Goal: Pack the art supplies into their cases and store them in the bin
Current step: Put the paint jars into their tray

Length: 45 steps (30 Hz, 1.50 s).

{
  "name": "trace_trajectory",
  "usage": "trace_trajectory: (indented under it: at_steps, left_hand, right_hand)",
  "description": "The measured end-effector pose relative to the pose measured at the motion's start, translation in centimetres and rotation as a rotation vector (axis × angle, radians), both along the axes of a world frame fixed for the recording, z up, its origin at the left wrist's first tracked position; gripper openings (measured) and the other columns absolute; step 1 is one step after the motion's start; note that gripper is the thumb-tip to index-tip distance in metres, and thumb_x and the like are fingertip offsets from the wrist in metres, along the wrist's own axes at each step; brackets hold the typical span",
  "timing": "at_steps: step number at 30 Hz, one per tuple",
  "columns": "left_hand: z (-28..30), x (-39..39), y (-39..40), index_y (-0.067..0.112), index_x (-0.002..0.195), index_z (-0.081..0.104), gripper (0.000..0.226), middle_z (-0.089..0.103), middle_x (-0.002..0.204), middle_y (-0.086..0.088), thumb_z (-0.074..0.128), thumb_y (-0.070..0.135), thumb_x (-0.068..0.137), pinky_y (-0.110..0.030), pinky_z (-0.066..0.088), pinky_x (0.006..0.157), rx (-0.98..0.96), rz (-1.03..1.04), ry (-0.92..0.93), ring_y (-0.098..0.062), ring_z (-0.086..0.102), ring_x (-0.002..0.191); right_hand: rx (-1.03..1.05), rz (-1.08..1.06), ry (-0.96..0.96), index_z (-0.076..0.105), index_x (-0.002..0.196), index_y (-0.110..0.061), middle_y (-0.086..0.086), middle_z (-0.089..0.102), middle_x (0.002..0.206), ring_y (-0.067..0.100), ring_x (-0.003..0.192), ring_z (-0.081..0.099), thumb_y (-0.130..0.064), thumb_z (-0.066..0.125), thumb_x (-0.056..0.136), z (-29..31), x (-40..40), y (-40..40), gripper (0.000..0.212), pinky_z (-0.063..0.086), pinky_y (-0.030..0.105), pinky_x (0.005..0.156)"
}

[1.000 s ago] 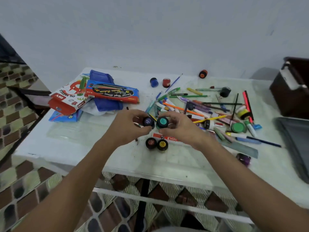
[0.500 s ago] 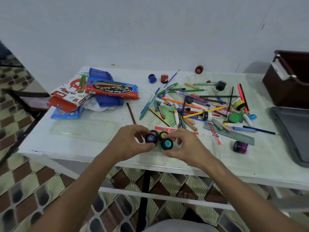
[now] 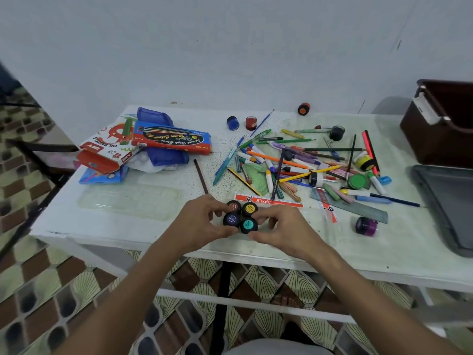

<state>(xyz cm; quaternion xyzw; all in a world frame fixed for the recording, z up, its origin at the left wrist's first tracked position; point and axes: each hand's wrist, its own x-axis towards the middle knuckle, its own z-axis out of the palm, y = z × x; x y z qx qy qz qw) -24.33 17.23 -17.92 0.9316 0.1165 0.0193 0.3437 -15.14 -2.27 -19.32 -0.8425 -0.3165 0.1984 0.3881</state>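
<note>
The pale green speckled bench (image 3: pixel 332 242) carries everything, and the places below are told from the red "g'soft" ruler (image 3: pixel 268 200) lying flat near its front edge. Far right of the ruler, at the bench's end, stands a dark brown plastic bin (image 3: pixel 440 129), with a flat grey lid (image 3: pixel 445 201) lying in front of it. Well to the left of the ruler sits a heap of cases: a red and white oil pastel carton (image 3: pixel 102 152), a red water colour box (image 3: pixel 174 139) resting on a blue plastic case (image 3: pixel 163 157), and a clear plastic tray (image 3: pixel 128 201) nearer the front. Behind and to the right of the ruler spreads a loose scatter of pens, pencils, markers and crayons (image 3: pixel 294 160) (too tangled to count). A purple paint jar (image 3: pixel 366 226) lies on its side, right of the ruler and apart from it.

Just in front of the ruler's left end, four small black-lidded round paint pots stand in a tight square, touching one another: the red-labelled pot (image 3: pixel 233 206), the yellow-labelled pot (image 3: pixel 249 208), the purple-labelled pot (image 3: pixel 231 219) and the teal-labelled pot (image 3: pixel 248 225). The left hand (image 3: pixel 202 221) curls its fingers and thumb round the purple-labelled pot, and the right hand (image 3: pixel 279 229) likewise grips the teal-labelled pot between thumb and fingers, so the hands flank the cluster.
</note>
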Motion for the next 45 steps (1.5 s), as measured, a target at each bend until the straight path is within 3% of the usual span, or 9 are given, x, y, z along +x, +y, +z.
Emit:
trace_trajectory:
  at_steps: [7, 14, 18, 24, 29, 32, 36, 38, 45]
  left_hand:
    - [-0.4, 0.0, 0.5, 0.039, 0.096, 0.064, 0.035, 0.058, 0.087, 0.012, 0.084, 0.037, 0.067, -0.022, 0.042, 0.067, -0.027, -0.002, 0.045, -0.010, 0.053, 0.076]
    - [-0.6, -0.1, 0.9, 0.032, 0.099, 0.070, 0.032, 0.063, 0.088, 0.013, 0.082, 0.041, 0.070, -0.030, 0.050, 0.072, -0.058, 0.007, 0.073, -0.011, 0.057, 0.077]
    - [0.3, 0.9, 1.7, 0.039, 0.090, 0.065, 0.025, 0.065, 0.084, 0.012, 0.079, 0.047, 0.071, -0.027, 0.049, 0.068, -0.076, 0.010, 0.069, -0.008, 0.059, 0.071]
    - [2.6, 6.4, 3.8, 0.029, 0.099, 0.068, 0.025, 0.065, 0.087, 0.013, 0.074, 0.042, 0.078, -0.018, 0.044, 0.064, -0.022, 0.072, -0.038, -0.003, 0.057, 0.073]
    - [4.2, 13.6, 6.7, 0.021, 0.108, 0.068, 0.033, 0.067, 0.093, 0.005, 0.072, 0.039, 0.081, -0.028, 0.052, 0.078, 0.044, 0.137, -0.105, -0.010, 0.062, 0.079]
    - [4.5, 17.9, 8.4, 0.019, 0.115, 0.064, 0.039, 0.067, 0.100, 0.000, 0.069, 0.040, 0.083, -0.026, 0.044, 0.076, 0.085, 0.189, -0.079, -0.014, 0.059, 0.085]
    - [3.4, 23.0, 10.1, 0.015, 0.122, 0.059, 0.048, 0.063, 0.110, -0.004, 0.066, 0.044, 0.085, -0.028, 0.047, 0.081, 0.075, 0.233, -0.007, -0.016, 0.057, 0.089]
    - [2.4, 25.1, 10.7, 0.014, 0.125, 0.056, 0.052, 0.061, 0.117, -0.007, 0.065, 0.047, 0.085, -0.036, 0.053, 0.086, 0.020, 0.260, 0.031, -0.022, 0.062, 0.092]
    - [0.2, 28.8, 11.4, 0.015, 0.130, 0.053, 0.067, 0.063, 0.114, -0.010, 0.066, 0.058, 0.080, -0.029, 0.053, 0.061, -0.097, 0.339, 0.090, -0.018, 0.065, 0.068]
  right_hand:
    - [0.033, -0.001, 0.096, 0.076, 0.095, -0.022, -0.011, 0.070, 0.081, -0.002, 0.053, 0.052, -0.025, 0.080, 0.074, 0.3, -0.2, 0.0, 0.022, 0.037, 0.011, 0.052]
    - [0.066, -0.027, 0.120, 0.078, 0.091, -0.018, -0.010, 0.068, 0.072, -0.003, 0.052, 0.049, -0.028, 0.081, 0.074, 0.2, -0.2, 0.0, 0.019, 0.035, 0.011, 0.051]
    - [0.085, -0.089, 0.097, 0.075, 0.091, -0.016, -0.014, 0.063, 0.072, -0.002, 0.052, 0.049, -0.029, 0.084, 0.070, 0.9, 1.0, -0.1, 0.026, 0.035, 0.011, 0.050]
    - [0.143, -0.126, 0.011, 0.073, 0.095, -0.014, -0.017, 0.059, 0.070, -0.007, 0.054, 0.050, -0.024, 0.079, 0.077, 3.2, 6.3, 1.6, 0.021, 0.038, 0.008, 0.053]
    - [0.161, -0.129, -0.130, 0.072, 0.103, -0.011, -0.006, 0.068, 0.088, -0.002, 0.071, 0.059, -0.025, 0.078, 0.077, 4.6, 13.2, 5.5, 0.030, 0.045, 0.009, 0.064]
    - [0.129, -0.138, -0.194, 0.071, 0.105, -0.009, -0.001, 0.068, 0.096, 0.010, 0.083, 0.062, -0.025, 0.078, 0.076, 5.0, 17.7, 8.0, 0.034, 0.047, 0.019, 0.076]
    - [0.071, -0.138, -0.226, 0.069, 0.107, -0.007, -0.001, 0.064, 0.095, 0.008, 0.082, 0.055, -0.019, 0.079, 0.075, 4.0, 23.1, 11.0, 0.035, 0.044, 0.019, 0.075]
    - [0.023, -0.146, -0.198, 0.064, 0.117, -0.006, 0.004, 0.063, 0.107, 0.010, 0.088, 0.053, -0.020, 0.080, 0.074, 3.0, 25.3, 12.1, 0.048, 0.036, 0.012, 0.073]
    - [-0.038, -0.098, -0.083, 0.055, 0.132, -0.009, 0.009, 0.060, 0.120, 0.018, 0.098, 0.057, -0.026, 0.084, 0.069, 0.5, 29.0, 14.9, 0.071, 0.041, 0.022, 0.080]
